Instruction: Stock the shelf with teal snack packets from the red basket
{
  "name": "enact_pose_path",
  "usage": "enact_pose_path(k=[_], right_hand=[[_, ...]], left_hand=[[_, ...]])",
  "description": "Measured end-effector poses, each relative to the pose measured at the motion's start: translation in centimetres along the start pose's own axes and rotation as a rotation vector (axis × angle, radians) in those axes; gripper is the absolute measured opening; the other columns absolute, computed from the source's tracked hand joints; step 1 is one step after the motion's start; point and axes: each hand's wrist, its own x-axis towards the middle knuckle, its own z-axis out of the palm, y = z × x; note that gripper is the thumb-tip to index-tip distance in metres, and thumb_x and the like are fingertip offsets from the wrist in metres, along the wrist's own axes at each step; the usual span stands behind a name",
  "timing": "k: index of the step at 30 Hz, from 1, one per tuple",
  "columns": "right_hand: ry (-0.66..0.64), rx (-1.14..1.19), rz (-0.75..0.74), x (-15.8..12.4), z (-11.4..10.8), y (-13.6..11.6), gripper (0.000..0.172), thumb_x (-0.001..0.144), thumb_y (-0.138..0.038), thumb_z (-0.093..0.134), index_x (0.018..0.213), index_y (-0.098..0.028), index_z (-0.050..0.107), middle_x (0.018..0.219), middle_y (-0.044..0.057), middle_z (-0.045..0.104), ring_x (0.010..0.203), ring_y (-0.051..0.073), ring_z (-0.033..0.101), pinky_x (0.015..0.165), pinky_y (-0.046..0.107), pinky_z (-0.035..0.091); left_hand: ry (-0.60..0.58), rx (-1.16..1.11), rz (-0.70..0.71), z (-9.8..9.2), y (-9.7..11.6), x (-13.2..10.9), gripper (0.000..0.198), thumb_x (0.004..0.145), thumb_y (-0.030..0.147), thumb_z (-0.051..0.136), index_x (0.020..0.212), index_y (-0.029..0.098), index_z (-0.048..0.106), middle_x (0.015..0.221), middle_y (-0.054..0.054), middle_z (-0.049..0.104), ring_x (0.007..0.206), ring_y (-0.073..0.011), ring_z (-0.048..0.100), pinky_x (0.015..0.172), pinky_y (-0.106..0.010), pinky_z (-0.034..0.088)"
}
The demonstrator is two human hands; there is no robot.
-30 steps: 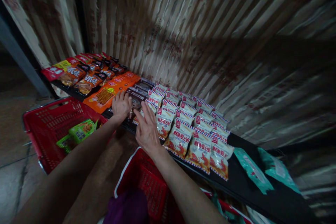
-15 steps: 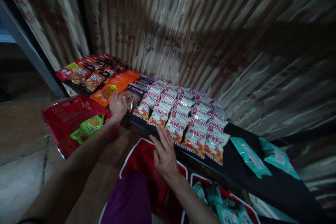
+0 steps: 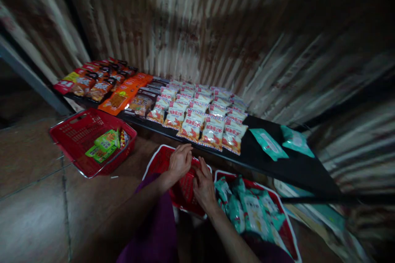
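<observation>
My left hand (image 3: pixel 181 160) is over the middle red basket (image 3: pixel 159 157), near its far white rim. Its fingers are loosely bent, and no item shows in them. Beside it, my right hand (image 3: pixel 204 184) hangs over the same basket with fingers stretched and slightly apart, holding nothing visible. Whether either hand touches the basket I cannot tell. Just beyond them, rows of white snack bags (image 3: pixel 191 125) with red lettering stand on a black shelf (image 3: pixel 247 167). To the right, a second red basket (image 3: pixel 288 218) holds several teal packets (image 3: pixel 254 209).
A red basket (image 3: pixel 69 141) on the tiled floor at left holds green packets (image 3: pixel 107 139). Along the shelf lie dark packs (image 3: pixel 140 102), orange packs (image 3: pixel 117 98) and red-black packs (image 3: pixel 101 87). Two teal packets (image 3: pixel 268 143) lie at its right. A corrugated wall (image 3: pixel 197 41) stands behind.
My left hand has left the dark and orange packs and moved right, over the middle basket. My right hand has drawn back from the white bags. The view has shifted.
</observation>
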Motion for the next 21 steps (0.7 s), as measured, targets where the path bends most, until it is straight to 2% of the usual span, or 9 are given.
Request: enact_pose_path(k=[2, 5, 9, 13, 16, 19, 21], right_hand=[[0.002, -0.036, 0.069, -1.9, -0.4, 1.2, 0.048, 0.072, -0.005, 0.040, 0.114, -0.014, 0.062, 0.142, 0.013, 0.043, 0.136, 0.025, 0.032, 0.108, 0.048, 0.036], [-0.054, -0.128, 0.193, -5.0, -1.4, 3.5, 0.048, 0.071, -0.003, 0.042, 0.114, -0.009, 0.062, 0.142, 0.015, 0.042, 0.136, 0.024, 0.032, 0.110, 0.045, 0.033], [-0.142, -0.239, 0.347, -8.5, -3.3, 6.1, 0.050, 0.070, -0.003, 0.047, 0.118, -0.009, 0.060, 0.144, 0.016, 0.040, 0.138, 0.025, 0.029, 0.111, 0.042, 0.030], [-0.187, -0.277, 0.408, -10.4, -4.8, 7.1, 0.049, 0.071, -0.006, 0.050, 0.119, -0.009, 0.059, 0.144, 0.016, 0.040, 0.137, 0.027, 0.030, 0.111, 0.042, 0.030], [-0.268, -0.227, 0.477, -11.2, -5.2, 6.7, 0.046, 0.074, -0.007, 0.047, 0.119, -0.010, 0.060, 0.136, 0.016, 0.050, 0.132, 0.024, 0.039, 0.110, 0.039, 0.031], [-0.410, -0.141, 0.534, -12.5, -5.2, 6.1, 0.037, 0.078, -0.007, 0.044, 0.107, -0.012, 0.067, 0.114, 0.014, 0.066, 0.114, 0.020, 0.057, 0.099, 0.031, 0.041], [-0.461, -0.108, 0.553, -13.7, -5.1, 5.8, 0.032, 0.076, -0.006, 0.046, 0.096, -0.012, 0.071, 0.100, 0.013, 0.071, 0.097, 0.019, 0.065, 0.088, 0.026, 0.047]], left_hand=[[-0.151, -0.014, 0.011, 2.7, 1.5, -1.4, 0.031, 0.087, 0.015, 0.040, 0.106, 0.017, 0.064, 0.119, -0.006, 0.062, 0.112, -0.0168, 0.055, 0.104, -0.032, 0.040], [-0.335, 0.064, -0.051, 6.4, 2.6, -3.5, 0.035, 0.086, 0.014, 0.040, 0.113, 0.012, 0.060, 0.122, -0.009, 0.060, 0.117, -0.0188, 0.052, 0.106, -0.032, 0.037], [-0.496, 0.159, -0.066, 9.5, 3.1, -6.1, 0.037, 0.086, 0.014, 0.039, 0.118, 0.010, 0.057, 0.127, -0.012, 0.057, 0.119, -0.0200, 0.050, 0.106, -0.032, 0.036], [-0.599, 0.190, -0.018, 10.3, 3.9, -8.6, 0.039, 0.086, 0.014, 0.039, 0.122, 0.012, 0.054, 0.131, -0.011, 0.053, 0.124, -0.0189, 0.046, 0.107, -0.030, 0.034], [-0.737, 0.207, -0.011, 10.1, 3.7, -10.8, 0.036, 0.085, 0.014, 0.041, 0.116, 0.015, 0.058, 0.121, -0.011, 0.060, 0.114, -0.0184, 0.055, 0.101, -0.030, 0.040], [-0.903, 0.230, -0.043, 9.5, 2.5, -12.5, 0.026, 0.083, 0.016, 0.047, 0.102, 0.018, 0.065, 0.105, -0.010, 0.068, 0.098, -0.0192, 0.063, 0.089, -0.029, 0.047], [-0.958, 0.260, -0.075, 8.9, 1.7, -13.1, 0.022, 0.081, 0.014, 0.049, 0.093, 0.017, 0.067, 0.099, -0.011, 0.069, 0.096, -0.0208, 0.064, 0.087, -0.030, 0.047]])
